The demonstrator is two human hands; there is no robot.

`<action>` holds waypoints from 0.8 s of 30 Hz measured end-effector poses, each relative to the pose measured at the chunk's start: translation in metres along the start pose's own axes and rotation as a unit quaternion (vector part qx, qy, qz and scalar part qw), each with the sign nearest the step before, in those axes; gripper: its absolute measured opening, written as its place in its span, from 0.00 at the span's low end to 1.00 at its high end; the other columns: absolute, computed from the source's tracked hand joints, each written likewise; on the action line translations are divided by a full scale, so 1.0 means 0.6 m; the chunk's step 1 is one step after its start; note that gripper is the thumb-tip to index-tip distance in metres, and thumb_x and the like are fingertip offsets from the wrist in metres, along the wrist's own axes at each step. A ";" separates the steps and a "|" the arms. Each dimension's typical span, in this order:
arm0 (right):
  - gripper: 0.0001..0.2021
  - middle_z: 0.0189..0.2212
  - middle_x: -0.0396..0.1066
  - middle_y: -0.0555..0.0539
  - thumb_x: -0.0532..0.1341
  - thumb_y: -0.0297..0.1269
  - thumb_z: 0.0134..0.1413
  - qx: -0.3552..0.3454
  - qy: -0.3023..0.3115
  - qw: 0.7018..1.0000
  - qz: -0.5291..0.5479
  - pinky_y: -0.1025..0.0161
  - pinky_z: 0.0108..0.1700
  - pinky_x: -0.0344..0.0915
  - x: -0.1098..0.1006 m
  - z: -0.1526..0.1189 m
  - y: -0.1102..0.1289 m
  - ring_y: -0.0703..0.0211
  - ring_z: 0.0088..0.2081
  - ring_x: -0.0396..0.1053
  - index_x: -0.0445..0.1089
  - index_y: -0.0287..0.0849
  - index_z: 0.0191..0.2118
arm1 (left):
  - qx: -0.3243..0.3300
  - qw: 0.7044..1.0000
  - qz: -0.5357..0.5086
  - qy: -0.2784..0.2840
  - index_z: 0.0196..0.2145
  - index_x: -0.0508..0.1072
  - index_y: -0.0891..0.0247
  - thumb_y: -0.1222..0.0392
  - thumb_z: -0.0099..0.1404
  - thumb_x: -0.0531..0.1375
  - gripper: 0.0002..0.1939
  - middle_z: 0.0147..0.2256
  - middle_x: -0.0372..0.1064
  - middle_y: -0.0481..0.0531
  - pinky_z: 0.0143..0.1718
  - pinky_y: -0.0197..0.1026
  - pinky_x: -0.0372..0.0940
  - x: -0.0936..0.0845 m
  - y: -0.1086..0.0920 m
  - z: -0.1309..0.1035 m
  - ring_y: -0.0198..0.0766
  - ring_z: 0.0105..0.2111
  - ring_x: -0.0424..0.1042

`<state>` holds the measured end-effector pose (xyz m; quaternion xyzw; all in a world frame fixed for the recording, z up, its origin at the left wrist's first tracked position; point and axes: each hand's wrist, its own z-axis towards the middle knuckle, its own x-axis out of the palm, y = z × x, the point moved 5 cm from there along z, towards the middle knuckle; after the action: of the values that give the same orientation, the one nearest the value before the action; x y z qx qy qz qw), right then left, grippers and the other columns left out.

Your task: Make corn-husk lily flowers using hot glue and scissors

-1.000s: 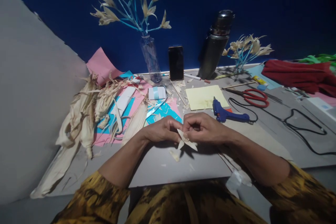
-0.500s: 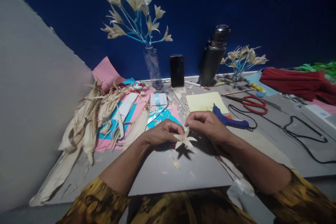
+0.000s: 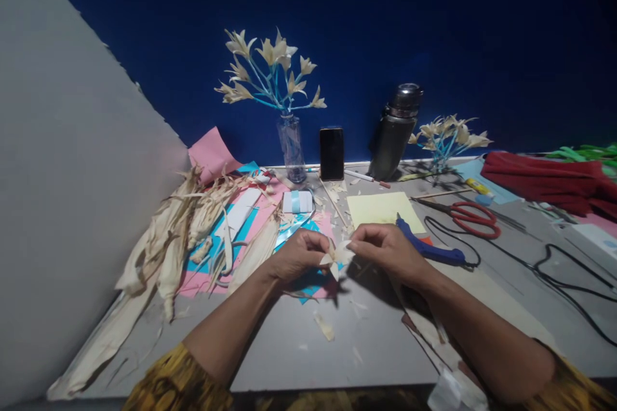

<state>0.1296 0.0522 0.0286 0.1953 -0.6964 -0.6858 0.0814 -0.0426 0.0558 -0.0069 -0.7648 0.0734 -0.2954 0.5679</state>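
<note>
Head view: your left hand (image 3: 297, 255) and right hand (image 3: 385, 246) meet above the grey surface (image 3: 289, 327), and the fingers of both pinch a small pale husk flower (image 3: 336, 257) between them, raised just clear of the surface. The blue glue gun (image 3: 429, 246) lies just beyond your right hand. A heap of dried corn husks (image 3: 178, 237) lies well to your left.

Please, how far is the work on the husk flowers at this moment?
Done: finished husk flowers stand in the vase, and a second bunch lies near the flask. In hand: the left hand and right hand pinch one small husk flower. Left: it shows no stem, and many husks lie unused.
</note>
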 end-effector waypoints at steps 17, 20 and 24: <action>0.02 0.23 0.68 0.53 0.64 0.31 0.46 -0.082 0.000 0.994 -0.067 0.68 0.29 0.59 0.029 -0.012 -0.002 0.64 0.25 0.62 0.74 0.40 0.29 | 0.030 0.998 0.048 -0.032 0.23 0.77 0.69 0.58 0.45 0.75 0.14 0.24 0.71 0.50 0.28 0.34 0.60 0.013 0.004 -0.006 0.31 0.24 0.67; 0.02 0.23 0.68 0.52 0.64 0.32 0.47 -0.086 -0.002 0.993 -0.077 0.68 0.29 0.58 0.028 -0.010 -0.001 0.64 0.26 0.61 0.74 0.40 0.29 | 0.047 0.996 0.048 -0.053 0.24 0.77 0.68 0.58 0.45 0.75 0.14 0.25 0.71 0.50 0.30 0.35 0.61 0.014 0.000 -0.007 0.32 0.25 0.67; 0.02 0.23 0.67 0.52 0.63 0.32 0.48 -0.082 -0.008 0.994 -0.078 0.68 0.29 0.58 0.025 -0.006 -0.002 0.63 0.26 0.61 0.71 0.40 0.28 | 0.066 0.993 0.060 -0.073 0.23 0.77 0.67 0.58 0.45 0.75 0.13 0.24 0.70 0.49 0.30 0.35 0.62 0.014 -0.009 -0.005 0.32 0.24 0.66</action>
<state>0.1175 0.0433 0.0253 0.2356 -0.6209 -0.7467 0.0380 -0.0386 0.0512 0.0015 -0.7395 0.0575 -0.2080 0.6376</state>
